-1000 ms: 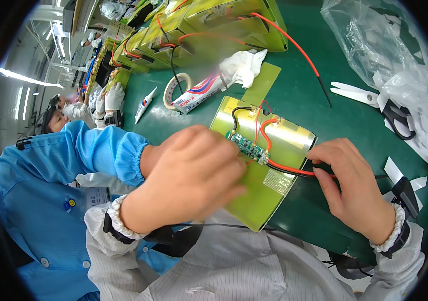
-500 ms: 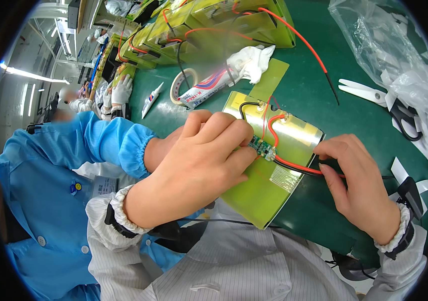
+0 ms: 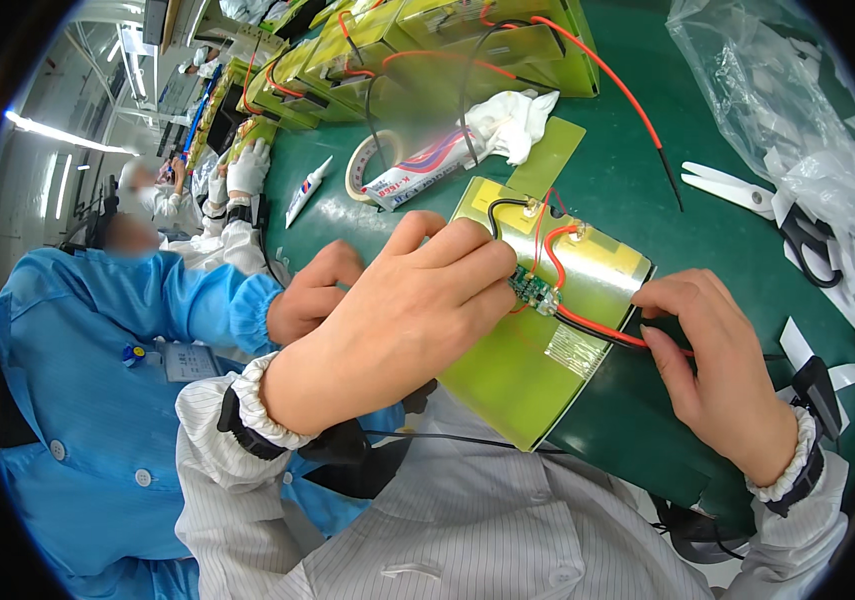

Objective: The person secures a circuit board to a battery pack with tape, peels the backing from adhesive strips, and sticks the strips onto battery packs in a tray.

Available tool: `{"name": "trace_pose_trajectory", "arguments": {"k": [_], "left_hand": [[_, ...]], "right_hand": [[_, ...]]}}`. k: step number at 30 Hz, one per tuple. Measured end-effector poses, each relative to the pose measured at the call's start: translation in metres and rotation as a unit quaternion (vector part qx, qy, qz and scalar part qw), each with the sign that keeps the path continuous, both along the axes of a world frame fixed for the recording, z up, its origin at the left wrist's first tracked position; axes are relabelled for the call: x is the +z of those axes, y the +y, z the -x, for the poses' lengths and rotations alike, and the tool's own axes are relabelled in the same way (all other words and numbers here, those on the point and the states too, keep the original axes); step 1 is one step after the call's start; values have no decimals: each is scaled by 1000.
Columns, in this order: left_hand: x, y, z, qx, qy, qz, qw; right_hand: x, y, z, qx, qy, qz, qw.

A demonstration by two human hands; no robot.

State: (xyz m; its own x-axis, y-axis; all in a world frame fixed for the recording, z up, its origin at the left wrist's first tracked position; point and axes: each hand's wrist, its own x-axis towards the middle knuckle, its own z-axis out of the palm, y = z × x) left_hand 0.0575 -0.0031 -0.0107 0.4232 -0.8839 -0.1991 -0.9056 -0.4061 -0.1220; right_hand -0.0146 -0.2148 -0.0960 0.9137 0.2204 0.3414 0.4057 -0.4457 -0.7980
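Left hand (image 3: 427, 300) at the near end of the circuit board (image 3: 535, 291), grip hidden, cannot tell if closed; board lies on the yellow-green pack (image 3: 507, 385) atop the bench (image 3: 607, 440); right hand (image 3: 722, 370) apparently pinching the red-and-black cables (image 3: 602, 330); step looks like positioning the board; next move likely calls for steady cables.

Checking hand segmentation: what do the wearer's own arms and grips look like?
Pale grey, thin-striped fabric sleeves end in gathered white elastic cuffs. A narrow black band sits just behind each cuff. Left grip and right grip: bare, no gloves.
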Motion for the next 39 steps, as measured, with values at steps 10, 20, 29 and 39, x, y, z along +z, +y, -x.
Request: {"name": "trace_pose_trajectory", "arguments": {"k": [10,20,29,39], "left_hand": [[-16,19,-8,-81,8,124,989],[-38,37,-11,-88,-12,236,968],[-30,83,-8,-37,-84,321,943],[-64,246,-12,426,-114,509,740]], "right_hand": [[2,-2,0,-5,-12,22,1000],[16,-5,0,-40,-1,66,997],[17,-2,2,-135,24,29,990],[68,-57,20,-337,-32,20,941]]}}
